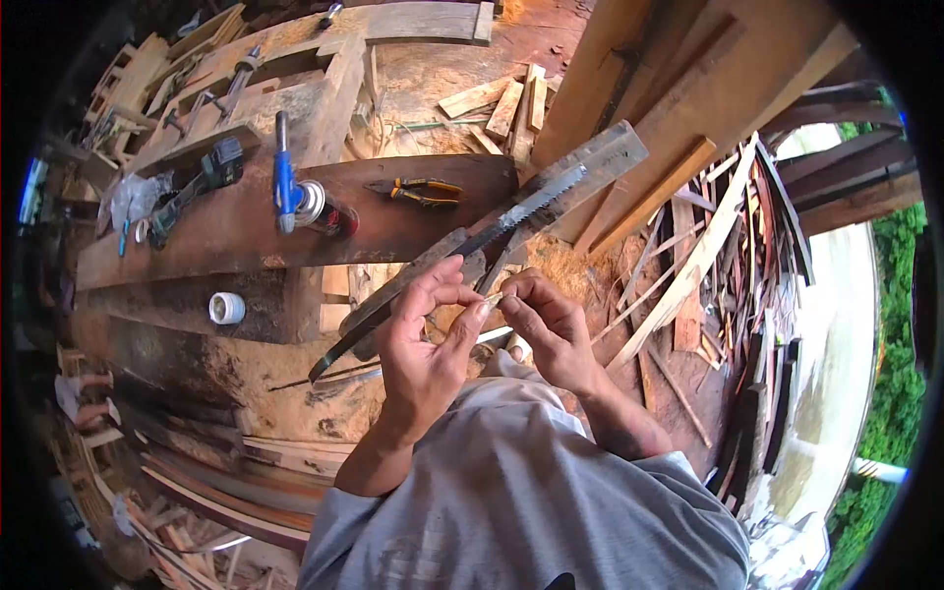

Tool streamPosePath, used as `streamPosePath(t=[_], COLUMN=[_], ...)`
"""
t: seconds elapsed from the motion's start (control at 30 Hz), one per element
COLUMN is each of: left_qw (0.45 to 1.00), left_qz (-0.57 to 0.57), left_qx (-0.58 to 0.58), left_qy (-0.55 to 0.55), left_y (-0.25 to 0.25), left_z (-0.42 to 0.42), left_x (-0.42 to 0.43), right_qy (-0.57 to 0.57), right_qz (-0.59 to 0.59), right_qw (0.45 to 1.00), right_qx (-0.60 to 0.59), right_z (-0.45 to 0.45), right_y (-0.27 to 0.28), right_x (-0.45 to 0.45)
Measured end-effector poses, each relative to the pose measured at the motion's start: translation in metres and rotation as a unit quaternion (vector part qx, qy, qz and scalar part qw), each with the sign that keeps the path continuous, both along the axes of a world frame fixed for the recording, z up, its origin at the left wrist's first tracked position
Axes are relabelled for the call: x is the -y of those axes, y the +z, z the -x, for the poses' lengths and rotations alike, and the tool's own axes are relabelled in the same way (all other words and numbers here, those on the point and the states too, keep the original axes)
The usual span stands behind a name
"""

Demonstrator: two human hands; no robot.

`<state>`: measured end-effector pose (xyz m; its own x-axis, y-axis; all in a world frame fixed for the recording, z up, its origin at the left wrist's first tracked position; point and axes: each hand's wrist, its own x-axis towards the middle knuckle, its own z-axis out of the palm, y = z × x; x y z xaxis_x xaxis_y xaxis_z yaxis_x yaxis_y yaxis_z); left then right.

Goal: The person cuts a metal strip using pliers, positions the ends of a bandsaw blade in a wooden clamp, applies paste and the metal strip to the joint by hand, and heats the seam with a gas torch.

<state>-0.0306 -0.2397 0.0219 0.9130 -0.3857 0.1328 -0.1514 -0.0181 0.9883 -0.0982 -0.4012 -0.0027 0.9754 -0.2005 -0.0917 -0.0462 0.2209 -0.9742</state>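
Both hands meet in front of the grey shirt, pinching a small pale piece (494, 299) between them. My left hand (431, 339) holds its left end between thumb and index finger, with the other fingers loosely curled. At its right end, the fingertips of my right hand (551, 334) are closed. The piece is too small to identify. Just beyond the hands, a saw blade (531, 208) with teeth lies along a slanted wooden beam (615, 157). Pliers with orange and black handles (425, 192) rest on a dark plank (393, 231).
A blue torch (285, 187) on a canister (329, 211) and a power tool (202, 187) sit on the plank. A white roll (227, 308) lies on the lower board. Wood strips (708, 256) pile up at right; large boards (678, 88) stand behind.
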Motion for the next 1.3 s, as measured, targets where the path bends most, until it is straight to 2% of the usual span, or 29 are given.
streamPosePath(t=[0.17, 0.23, 0.37, 0.47, 0.53, 0.7, 0.77, 1.03, 1.13, 1.2, 1.23, 1.3], left_qw=[0.998, 0.994, 0.989, 0.994, 0.998, 0.993, 0.995, 0.995, 0.988, 0.996, 0.996, 0.994], left_qz=[0.033, 0.039, 0.054, 0.011, -0.012, 0.006, -0.071, -0.081, -0.117, -0.071, -0.072, -0.064], left_qx=[-0.054, -0.098, -0.136, -0.111, 0.002, -0.013, 0.047, 0.032, 0.093, -0.017, -0.014, 0.084], left_qy=[-0.018, -0.039, -0.037, -0.002, 0.058, 0.116, 0.054, 0.040, 0.033, 0.051, 0.048, 0.041], left_y=[0.006, 0.005, 0.003, 0.002, -0.006, 0.001, -0.005, -0.007, -0.007, -0.002, -0.001, -0.002], left_z=[0.006, 0.007, 0.010, 0.008, 0.004, 0.004, 0.002, 0.005, 0.005, 0.008, 0.005, -0.003], left_x=[0.014, 0.015, 0.015, 0.006, -0.004, -0.020, -0.026, -0.026, -0.026, -0.023, -0.023, -0.027], right_qy=[-0.026, -0.054, -0.049, -0.068, -0.066, -0.025, -0.017, -0.014, -0.016, -0.021, -0.018, -0.020], right_qz=[-0.015, 0.026, -0.017, -0.004, 0.005, 0.015, -0.008, -0.038, -0.046, -0.050, -0.006, 0.037], right_qw=[1.000, 0.996, 0.998, 0.998, 0.998, 0.998, 0.998, 0.999, 0.999, 0.999, 1.000, 0.999], right_qx=[-0.005, 0.066, 0.021, 0.014, 0.002, -0.054, -0.054, -0.022, -0.004, 0.001, 0.011, 0.020], right_z=[0.008, 0.006, 0.011, 0.012, 0.012, 0.004, 0.000, -0.008, -0.009, -0.010, -0.010, -0.010], right_y=[0.006, -0.005, 0.002, 0.004, -0.002, -0.005, -0.006, -0.006, -0.005, -0.006, -0.008, -0.007], right_x=[0.003, -0.001, 0.002, 0.002, 0.001, -0.012, -0.020, -0.037, -0.039, -0.038, -0.036, -0.031])
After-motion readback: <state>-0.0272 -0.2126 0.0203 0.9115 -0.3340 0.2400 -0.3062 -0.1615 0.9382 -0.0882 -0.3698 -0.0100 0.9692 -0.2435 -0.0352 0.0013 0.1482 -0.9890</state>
